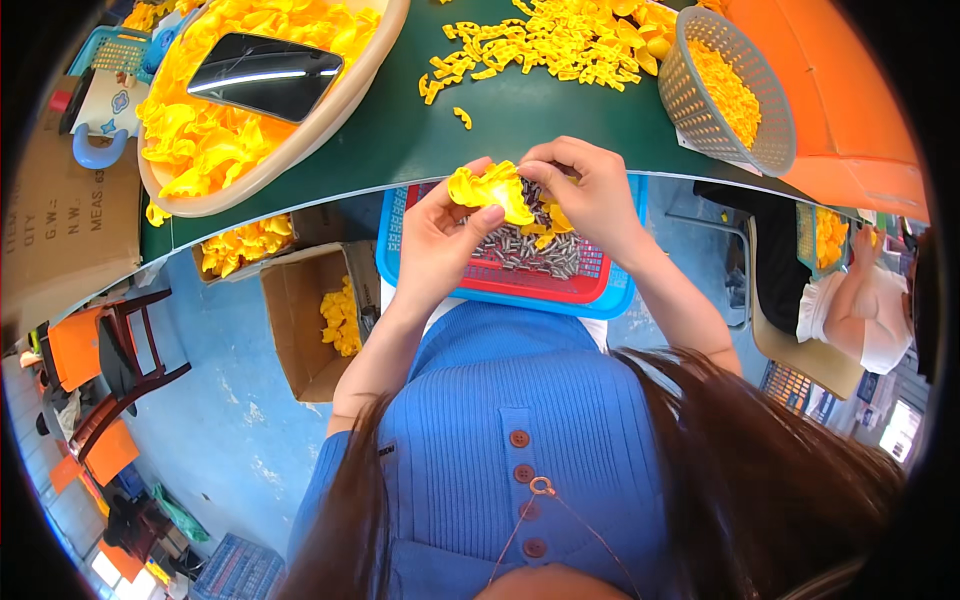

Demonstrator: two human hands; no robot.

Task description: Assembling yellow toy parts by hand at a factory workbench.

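My left hand (440,235) grips a yellow molded plastic piece (492,192) between thumb and fingers, over the table's near edge. Close against its right side, my right hand (590,190) has thumb and fingertips pinched together; whatever they hold is too small or hidden to name. Below both hands a red basket (595,285) sits inside a blue tray (625,290) on my lap. Many small silvery metal pins (530,252) lie in the basket, with a few small yellow pieces (552,225) among them.
On the green table (420,130) stand a large beige basin (385,50) of yellow pieces, with a phone (265,77) on top, and a grey basket (690,95). Small yellow parts (560,45) lie heaped behind. A cardboard box (295,330) stands at lower left. Another person (860,310) sits at right.
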